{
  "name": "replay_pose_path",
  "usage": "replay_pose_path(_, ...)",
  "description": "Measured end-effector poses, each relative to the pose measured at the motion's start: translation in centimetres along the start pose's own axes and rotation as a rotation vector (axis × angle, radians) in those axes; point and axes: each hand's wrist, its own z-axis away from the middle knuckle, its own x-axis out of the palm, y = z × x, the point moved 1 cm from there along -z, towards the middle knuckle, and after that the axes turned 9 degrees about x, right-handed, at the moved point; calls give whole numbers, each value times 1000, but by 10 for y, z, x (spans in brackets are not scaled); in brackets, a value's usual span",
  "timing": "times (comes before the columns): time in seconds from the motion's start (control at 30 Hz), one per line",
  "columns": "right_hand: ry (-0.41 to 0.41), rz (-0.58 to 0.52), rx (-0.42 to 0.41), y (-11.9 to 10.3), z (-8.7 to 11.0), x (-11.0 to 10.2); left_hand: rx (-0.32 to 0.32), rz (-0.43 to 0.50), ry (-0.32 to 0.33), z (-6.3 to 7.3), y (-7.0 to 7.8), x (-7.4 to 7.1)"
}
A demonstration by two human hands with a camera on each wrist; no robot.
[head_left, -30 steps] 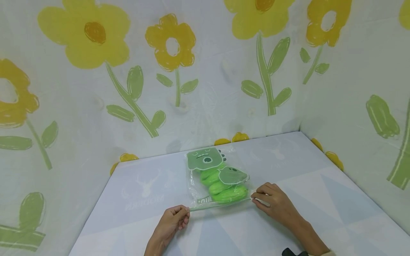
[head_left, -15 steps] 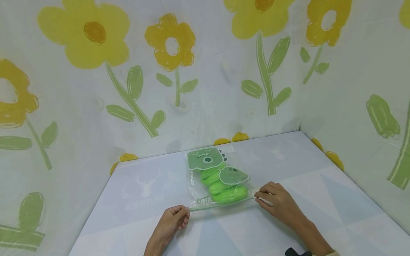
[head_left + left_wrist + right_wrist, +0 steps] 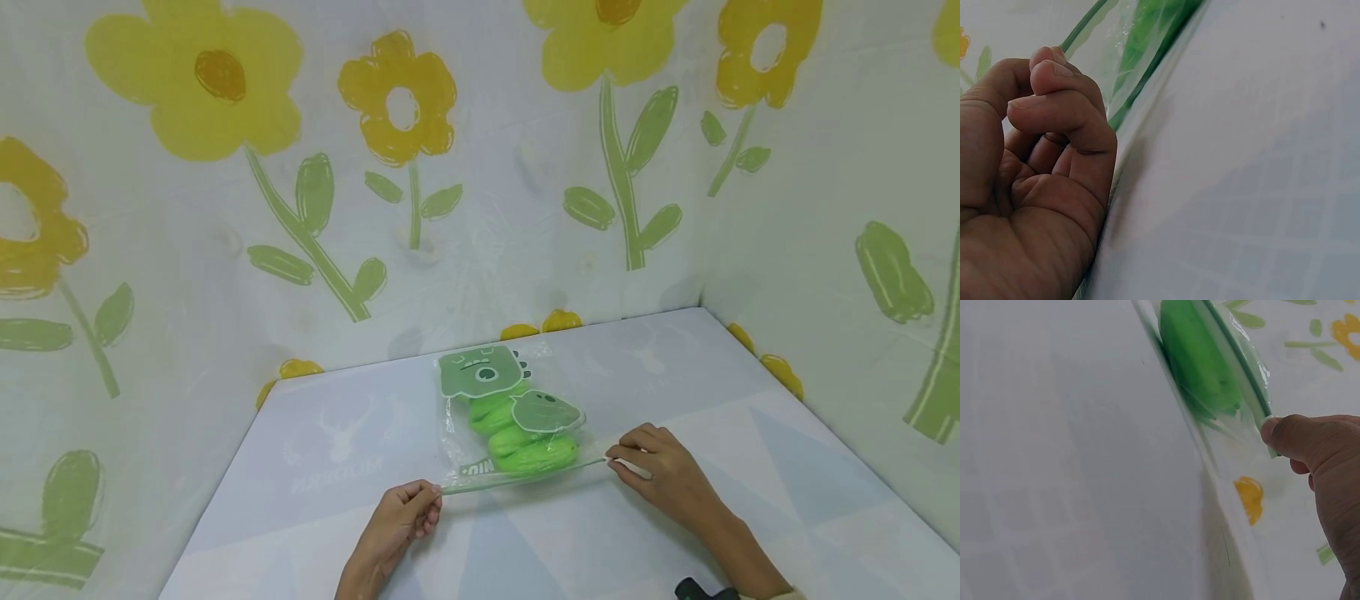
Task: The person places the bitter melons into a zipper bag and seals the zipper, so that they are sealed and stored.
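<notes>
A clear zip bag (image 3: 453, 437) with green cartoon prints lies on the table. Inside are several bright green, elongated lumps (image 3: 534, 456) that look like cucumbers or gourds; the film and prints partly cover them. My left hand (image 3: 401, 521) pinches the left end of the bag's green zip strip (image 3: 517, 480) between thumb and fingertips. At the strip's right end, my right hand (image 3: 660, 475) pinches it near the corner. A small white piece, perhaps a slider (image 3: 1267, 420), shows at the thumb in the right wrist view. The strip is stretched between both hands, slightly raised toward me.
The table (image 3: 337, 467) has a pale geometric print and ends at the back against a flower-patterned curtain (image 3: 480, 275). Another curtain wall (image 3: 825, 350) stands on the right. A black device (image 3: 705, 590) is at my right wrist.
My right hand has slid a little to the right along the zip strip, toward the bag's right corner. The left hand and the bag have stayed nearly still.
</notes>
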Motion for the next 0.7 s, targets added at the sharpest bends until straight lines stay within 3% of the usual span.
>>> replay_pose_path(0.2, -31, 0, 22, 0, 3, -3, -6, -3, -13, 2, 0, 0)
replay_pose_path(0.4, -112, 15, 70, -1, 8, -9, -18, -38, -120, 6, -3, 1)
replay_pose_path(0.47, -141, 19, 112, -1, 11, -13, -17, -68, -108, 9, -3, -2)
replay_pose_path(0.53, -173, 31, 182, 1, 16, -18, 25, -151, -23, 12, 0, -6)
replay_pose_path(0.6, -199, 71, 256, 6, 20, -26, 84, -273, 107, 15, 6, -11)
replay_pose_path(0.7, -220, 159, 351, 21, 24, -44, 199, -546, 295, 17, 21, -23)
